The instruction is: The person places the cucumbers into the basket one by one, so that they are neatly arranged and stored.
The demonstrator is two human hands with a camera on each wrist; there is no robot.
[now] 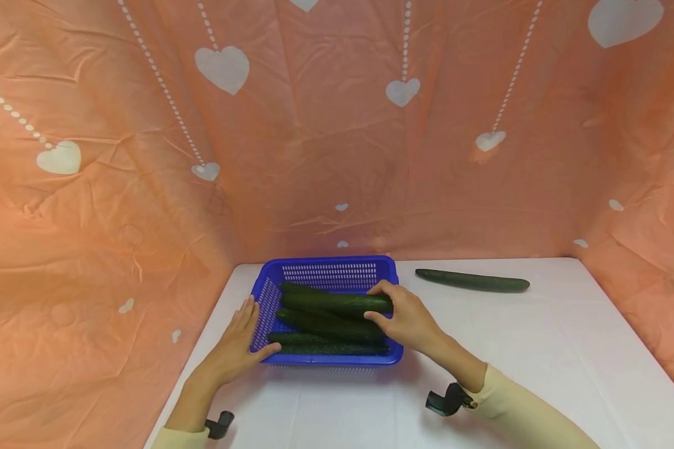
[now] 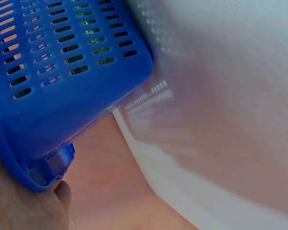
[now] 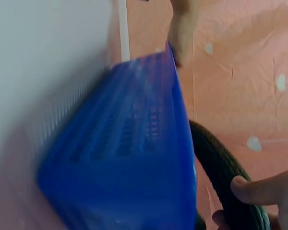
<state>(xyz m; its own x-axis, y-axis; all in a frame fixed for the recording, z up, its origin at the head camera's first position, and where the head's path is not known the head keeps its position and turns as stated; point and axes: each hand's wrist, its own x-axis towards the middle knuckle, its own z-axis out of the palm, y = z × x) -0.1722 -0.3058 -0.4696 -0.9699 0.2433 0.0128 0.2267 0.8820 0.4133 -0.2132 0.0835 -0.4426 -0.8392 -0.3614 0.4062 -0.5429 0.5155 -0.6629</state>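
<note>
gripping a cucumber — right hand; left hand steadies basket.

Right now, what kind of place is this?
Probably a small set made for filming, not a real kitchen. A wrinkled orange cloth with white hearts hangs all round a white table, which holds only a blue basket of cucumbers and one loose cucumber.

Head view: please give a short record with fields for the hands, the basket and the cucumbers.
left hand: rests on the left side of the blue perforated plastic basket
right hand: grips the top dark green cucumber in the basket
basket contents: several cucumbers, stacked lengthwise
outside basket: one long dark green cucumber on the white table, to the right
</note>
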